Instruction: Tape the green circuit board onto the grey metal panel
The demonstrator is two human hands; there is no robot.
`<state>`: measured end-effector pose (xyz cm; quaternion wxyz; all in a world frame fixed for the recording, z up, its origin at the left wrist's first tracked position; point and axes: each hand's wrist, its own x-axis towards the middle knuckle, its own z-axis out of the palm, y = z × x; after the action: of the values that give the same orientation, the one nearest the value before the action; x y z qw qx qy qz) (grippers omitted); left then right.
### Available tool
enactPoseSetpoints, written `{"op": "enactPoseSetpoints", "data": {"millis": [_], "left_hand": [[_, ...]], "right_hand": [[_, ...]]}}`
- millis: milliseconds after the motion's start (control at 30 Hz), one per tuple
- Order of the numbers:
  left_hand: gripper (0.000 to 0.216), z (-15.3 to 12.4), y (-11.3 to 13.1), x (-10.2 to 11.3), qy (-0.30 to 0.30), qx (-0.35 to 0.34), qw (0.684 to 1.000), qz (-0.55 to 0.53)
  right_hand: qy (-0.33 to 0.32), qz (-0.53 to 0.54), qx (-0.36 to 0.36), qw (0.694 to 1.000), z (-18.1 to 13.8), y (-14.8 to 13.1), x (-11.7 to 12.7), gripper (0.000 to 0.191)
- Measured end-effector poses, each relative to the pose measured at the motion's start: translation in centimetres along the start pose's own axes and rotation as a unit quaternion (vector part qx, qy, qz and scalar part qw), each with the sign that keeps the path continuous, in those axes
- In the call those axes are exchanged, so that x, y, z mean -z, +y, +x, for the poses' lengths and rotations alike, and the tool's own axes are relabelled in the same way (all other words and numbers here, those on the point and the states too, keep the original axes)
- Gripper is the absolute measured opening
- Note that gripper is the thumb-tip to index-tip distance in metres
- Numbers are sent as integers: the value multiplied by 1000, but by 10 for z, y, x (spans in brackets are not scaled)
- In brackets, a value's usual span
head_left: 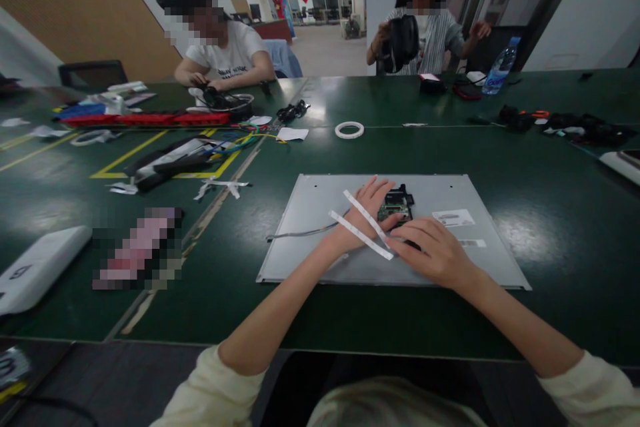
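Observation:
A grey metal panel [295,260] lies flat in front of me, with a small green circuit board [395,203] in a black frame on it. My left hand [363,210] rests on the panel beside the board, fingers stretched out and the thumb by the board's lower edge. Two white tape strips lie across the back of that hand, an upper strip [364,210] and a lower strip [360,235]. My right hand [435,250] is closed, its fingertips pinching the right end of the upper strip. From under my left wrist a grey cable [305,233] runs out leftward.
A tape roll [349,130] lies beyond the panel. To the left are a pink phone-like item [140,247], blurred, and a white device [45,267]. Tape scraps [223,187] stick near the table seam. Two people sit across the table, near a water bottle [501,67].

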<state>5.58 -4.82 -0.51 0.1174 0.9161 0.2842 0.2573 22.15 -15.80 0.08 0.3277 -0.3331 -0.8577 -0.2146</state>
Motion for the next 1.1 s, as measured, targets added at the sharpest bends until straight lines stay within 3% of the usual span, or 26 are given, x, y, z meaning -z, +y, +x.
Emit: {"op": "enactPoseSetpoints", "data": {"millis": [200, 367, 533, 600, 700, 800, 933, 1100], "left_hand": [[59, -2, 8, 2, -31, 0, 999, 35], [59, -3, -2, 3, -22, 20, 998, 51], [42, -1, -25, 12, 31, 34, 995, -91], [35, 1, -30, 18, 12, 57, 974, -218], [31, 2, -27, 29, -57, 130, 904, -402], [31, 3, -16, 36, -70, 205, 852, -477], [41, 3, -4, 40, -69, 262, 844, -463], [44, 2, 3, 45, -177, 283, 837, -434]], "right_hand": [[32, 22, 12, 999, -3, -2, 4, 19], [91, 57, -42, 993, -11, 4, -1, 23], [125, 51, -121, 984, -18, 17, 2, 23], [135, 46, -140, 980, -20, 21, 4, 24], [147, 47, -149, 977, -23, 26, 6, 26], [152, 61, -143, 976, -23, 27, 8, 27], [152, 80, -144, 974, -23, 25, 9, 29], [154, 79, -148, 974, -24, 24, 9, 28]]}}
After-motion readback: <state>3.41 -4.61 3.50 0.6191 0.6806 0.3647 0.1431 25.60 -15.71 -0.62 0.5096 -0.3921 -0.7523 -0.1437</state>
